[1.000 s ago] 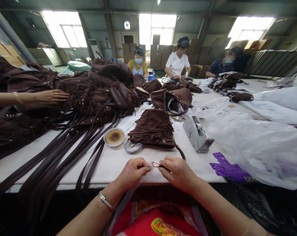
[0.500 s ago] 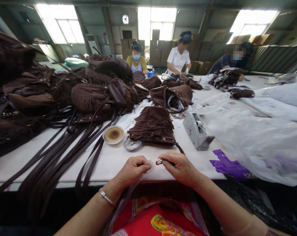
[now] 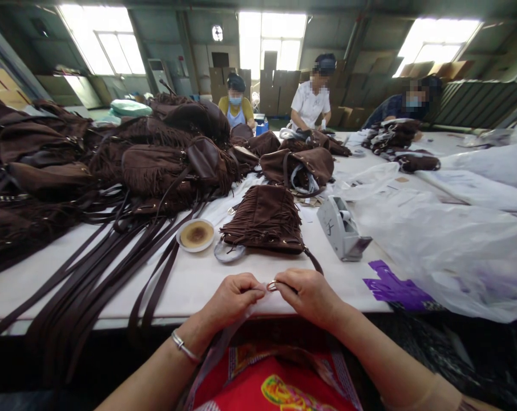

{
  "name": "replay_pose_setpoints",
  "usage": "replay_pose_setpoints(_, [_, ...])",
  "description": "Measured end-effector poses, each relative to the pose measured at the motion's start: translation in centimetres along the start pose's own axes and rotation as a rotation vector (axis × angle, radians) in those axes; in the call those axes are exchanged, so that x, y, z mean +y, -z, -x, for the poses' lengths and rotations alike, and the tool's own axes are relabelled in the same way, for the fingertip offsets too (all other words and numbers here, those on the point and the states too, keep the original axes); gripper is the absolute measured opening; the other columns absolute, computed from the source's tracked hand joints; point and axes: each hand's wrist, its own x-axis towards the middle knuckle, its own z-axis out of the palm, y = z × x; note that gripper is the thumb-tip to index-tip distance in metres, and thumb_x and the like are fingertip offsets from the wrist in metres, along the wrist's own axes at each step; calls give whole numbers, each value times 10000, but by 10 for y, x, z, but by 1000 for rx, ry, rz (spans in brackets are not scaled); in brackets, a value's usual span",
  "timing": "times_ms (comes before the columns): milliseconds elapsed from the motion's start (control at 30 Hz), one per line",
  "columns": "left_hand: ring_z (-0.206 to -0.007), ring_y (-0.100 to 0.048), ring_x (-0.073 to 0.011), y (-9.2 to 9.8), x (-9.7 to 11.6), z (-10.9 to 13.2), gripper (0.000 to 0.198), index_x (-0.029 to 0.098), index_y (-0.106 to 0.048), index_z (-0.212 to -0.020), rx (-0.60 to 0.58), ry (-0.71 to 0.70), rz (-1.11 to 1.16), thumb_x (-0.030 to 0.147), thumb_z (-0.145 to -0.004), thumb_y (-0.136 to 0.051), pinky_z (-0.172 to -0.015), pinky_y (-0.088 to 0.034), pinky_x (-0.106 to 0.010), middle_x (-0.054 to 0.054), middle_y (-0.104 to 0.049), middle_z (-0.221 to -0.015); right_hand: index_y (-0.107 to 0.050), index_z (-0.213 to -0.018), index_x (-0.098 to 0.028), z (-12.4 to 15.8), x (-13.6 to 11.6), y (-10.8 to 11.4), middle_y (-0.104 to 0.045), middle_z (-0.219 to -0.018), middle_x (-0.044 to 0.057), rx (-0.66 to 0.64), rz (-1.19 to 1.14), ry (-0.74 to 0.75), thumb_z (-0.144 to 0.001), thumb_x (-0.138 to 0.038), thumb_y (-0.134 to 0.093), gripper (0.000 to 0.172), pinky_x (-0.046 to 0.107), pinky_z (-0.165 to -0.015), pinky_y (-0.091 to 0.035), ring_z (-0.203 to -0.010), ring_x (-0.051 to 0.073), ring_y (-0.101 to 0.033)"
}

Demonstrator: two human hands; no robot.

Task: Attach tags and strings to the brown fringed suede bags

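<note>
pinching pale film (image 3: pixel 254 309) in left hand (image 3: pixel 236 295), metal buckle (image 3: pixel 272 286) in right hand (image 3: pixel 310 294), brown fringed bag (image 3: pixel 265 220) just beyond

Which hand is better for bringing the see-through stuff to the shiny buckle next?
Probably the left hand: it pinches the see-through stuff close to the shiny buckle, which the right hand holds.

the white table (image 3: pixel 190 291) carries a fringed brown bag (image 3: pixel 267 214), a round dish (image 3: pixel 196 249) and a grey dispenser (image 3: pixel 336 233).
</note>
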Motion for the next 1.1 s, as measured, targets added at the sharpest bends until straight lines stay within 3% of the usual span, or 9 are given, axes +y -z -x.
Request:
replay_pose_setpoints(133, [-725, -577, -154, -3, 4, 3, 166, 189, -772, -878, -14, -24, -70, 264, -806, -643, -707, -429, -246, -24, -654, -755, -625, -777, -200, 0, -2, -3, -649, -721, 18, -30, 107, -9, -944, -230, -509, 206, 229, -654, -382, -690, 135, -602])
replay_pose_setpoints(267, [-732, -561, -151, -8, 5, 2, 224, 191, -739, -792, -30, -95, -214, 329, -879, -586, -706, -411, -240, -22, -653, -756, -627, -797, -197, -2, -6, -5, -667, -748, 34, -78, 143, 8, -955, -251, -488, 217, 233, -670, -404, -704, 145, -612])
replay_pose_setpoints(367, [-705, -550, -148, -10, 4, 2, 313, 180, -712, -755, -23, -95, -268, 373, -921, -529, -675, -397, -238, -23, -645, -731, -651, -998, -201, 0, -2, -1, -698, -868, 49, -141, 50, 55, -952, -283, -512, 167, 240, -731, -437, -803, 161, -637])
replay_pose_setpoints(467, [-700, -557, -149, -6, 2, 5, 325, 173, -716, -772, 0, -56, -271, 382, -925, -520, -666, -396, -237, -26, -655, -738, -633, -1131, -206, 8, 10, 4, -705, -947, 53, -183, -2, 48, -902, -294, -598, 248, 248, -750, -448, -855, 176, -643])
replay_pose_setpoints(533, [-670, -541, -143, -4, 1, 7, 341, 166, -700, -733, -14, -27, -284, 386, -921, -520, -640, -384, -235, -20, -640, -707, -671, -1021, -209, 12, 17, 5, -697, -863, 37, -199, 24, 12, -917, -280, -574, 159, 247, -719, -438, -794, 166, -635])
replay_pose_setpoints(633, [-662, -525, -132, -1, 0, 7, 324, 161, -669, -703, -88, -32, -339, 347, -918, -514, -633, -368, -229, -4, -617, -690, -685, -894, -211, 15, 20, 4, -666, -778, 23, -196, 65, -14, -957, -278, -508, 199, 242, -688, -415, -734, 148, -612])
replay_pose_setpoints(967, [-680, -503, -128, -6, 16, 1, 242, 159, -650, -764, -272, -144, -518, 268, -903, -484, -650, -353, -226, -12, -629, -740, -673, -819, -200, 9, 13, 6, -663, -773, 25, -211, 190, 33, -944, -281, -524, 211, 250, -653, -362, -708, 141, -591])
replay_pose_setpoints(1100, [-652, -489, -127, -4, 20, -3, 238, 157, -645, -751, -350, -107, -549, 287, -882, -495, -617, -340, -229, -7, -622, -715, -669, -806, -189, 5, 11, 12, -662, -774, 33, -234, 248, 82, -939, -291, -542, 211, 265, -647, -349, -698, 148, -582])
